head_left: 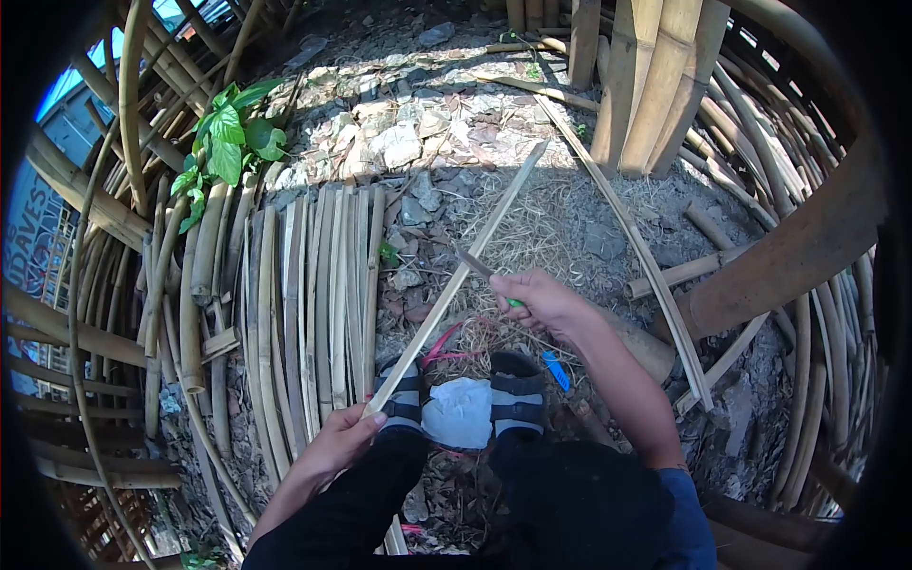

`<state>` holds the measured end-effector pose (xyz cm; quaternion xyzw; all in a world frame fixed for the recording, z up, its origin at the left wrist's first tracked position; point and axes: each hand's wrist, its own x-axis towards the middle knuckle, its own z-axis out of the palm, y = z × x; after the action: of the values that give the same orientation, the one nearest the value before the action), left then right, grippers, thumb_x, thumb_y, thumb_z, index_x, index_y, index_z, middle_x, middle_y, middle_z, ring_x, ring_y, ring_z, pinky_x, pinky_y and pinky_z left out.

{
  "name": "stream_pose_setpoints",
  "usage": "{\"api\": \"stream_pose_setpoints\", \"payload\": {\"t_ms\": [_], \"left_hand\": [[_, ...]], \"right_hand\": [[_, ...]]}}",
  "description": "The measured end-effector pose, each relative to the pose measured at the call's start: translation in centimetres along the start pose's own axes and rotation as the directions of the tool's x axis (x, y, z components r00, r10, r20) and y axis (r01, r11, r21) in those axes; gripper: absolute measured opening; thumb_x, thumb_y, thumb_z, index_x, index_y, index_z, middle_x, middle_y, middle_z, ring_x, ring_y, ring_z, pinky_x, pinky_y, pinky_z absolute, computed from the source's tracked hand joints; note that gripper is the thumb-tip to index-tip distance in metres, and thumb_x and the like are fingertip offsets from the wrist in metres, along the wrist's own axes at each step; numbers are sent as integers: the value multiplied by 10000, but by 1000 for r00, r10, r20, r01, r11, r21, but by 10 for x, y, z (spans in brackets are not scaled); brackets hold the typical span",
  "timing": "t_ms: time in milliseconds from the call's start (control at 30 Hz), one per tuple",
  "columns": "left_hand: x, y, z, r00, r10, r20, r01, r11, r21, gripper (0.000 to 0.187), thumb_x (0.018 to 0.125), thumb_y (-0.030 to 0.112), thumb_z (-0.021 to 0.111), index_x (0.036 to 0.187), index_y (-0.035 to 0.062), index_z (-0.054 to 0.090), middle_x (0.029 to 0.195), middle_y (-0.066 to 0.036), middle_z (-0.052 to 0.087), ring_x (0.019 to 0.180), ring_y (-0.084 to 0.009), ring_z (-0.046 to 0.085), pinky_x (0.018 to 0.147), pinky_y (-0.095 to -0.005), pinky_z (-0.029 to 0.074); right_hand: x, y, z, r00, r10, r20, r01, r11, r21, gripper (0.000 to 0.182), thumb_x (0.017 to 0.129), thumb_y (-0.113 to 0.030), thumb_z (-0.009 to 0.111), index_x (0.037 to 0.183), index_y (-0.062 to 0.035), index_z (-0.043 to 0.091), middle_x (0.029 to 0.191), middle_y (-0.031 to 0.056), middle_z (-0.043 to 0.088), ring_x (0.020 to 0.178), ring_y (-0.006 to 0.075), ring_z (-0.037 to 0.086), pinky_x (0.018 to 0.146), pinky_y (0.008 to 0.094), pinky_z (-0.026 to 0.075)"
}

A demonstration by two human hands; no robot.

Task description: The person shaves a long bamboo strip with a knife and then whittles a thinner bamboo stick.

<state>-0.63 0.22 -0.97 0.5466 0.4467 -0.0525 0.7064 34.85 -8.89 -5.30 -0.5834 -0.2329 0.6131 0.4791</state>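
A long thin bamboo strip (475, 247) runs diagonally from my lap up to the far right. My left hand (342, 437) grips its near end, beside my left sandal. My right hand (541, 299) holds a knife with a green handle; its blade (473, 263) lies against the strip about midway along it. Bamboo shavings (541, 218) cover the ground under the strip.
Several split bamboo strips (304, 304) lie side by side on the left. Thick bamboo poles (646, 85) stand at the back right, and curved poles ring the spot. A white cloth (458, 410) lies between my sandalled feet. Rubble (399, 133) and a green plant (228, 142) sit beyond.
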Motion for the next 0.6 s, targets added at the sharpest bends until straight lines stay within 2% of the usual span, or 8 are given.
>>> {"api": "stream_pose_setpoints", "payload": {"t_ms": [67,200,333,400,533,600], "left_hand": [[1,-3,-2,1000,0,4,0,1000,-6,288,986,325,593,792,120,531,570,114,367,445,-13,308,409,-215,192],[1,1,-2,999,-16,40,16,1000,-12,292,989,325,586,793,118,522,549,106,369,423,-19,320,393,-214,204],[2,-1,-2,997,-10,71,11,1000,-15,301,993,331,576,801,108,510,529,96,376,400,-27,339,375,-215,227],[2,1,-1,997,-12,81,14,1000,-21,302,995,333,573,807,105,507,528,93,380,396,-29,343,373,-215,233],[1,0,-2,995,-23,102,27,999,-38,296,1000,332,562,820,104,508,526,93,380,389,-31,346,370,-214,236],[0,-2,-3,993,-27,114,34,998,-58,291,1002,329,557,826,103,508,525,94,378,388,-31,346,370,-213,237]], "right_hand": [[9,-14,-47,988,-71,-138,82,994,75,418,975,-449,560,714,-123,538,549,-80,396,422,13,292,378,199,185],[-1,-29,-67,973,-92,-211,109,992,67,431,977,-465,550,706,-130,527,549,-80,391,421,8,287,371,197,167],[-16,-1,-5,991,11,132,-12,1000,6,423,976,-436,572,723,-97,548,546,-75,389,438,18,304,401,195,204],[-33,1,35,982,28,186,-16,998,-65,409,979,-408,578,733,-82,557,540,-72,382,446,23,310,413,195,218],[-30,3,37,984,-12,176,30,994,-100,419,982,-417,569,727,-83,556,534,-71,380,440,22,308,409,198,217],[-15,-3,5,1000,-19,15,19,1000,14,426,984,-420,563,721,-85,554,528,-69,379,436,20,305,408,201,220]]}}
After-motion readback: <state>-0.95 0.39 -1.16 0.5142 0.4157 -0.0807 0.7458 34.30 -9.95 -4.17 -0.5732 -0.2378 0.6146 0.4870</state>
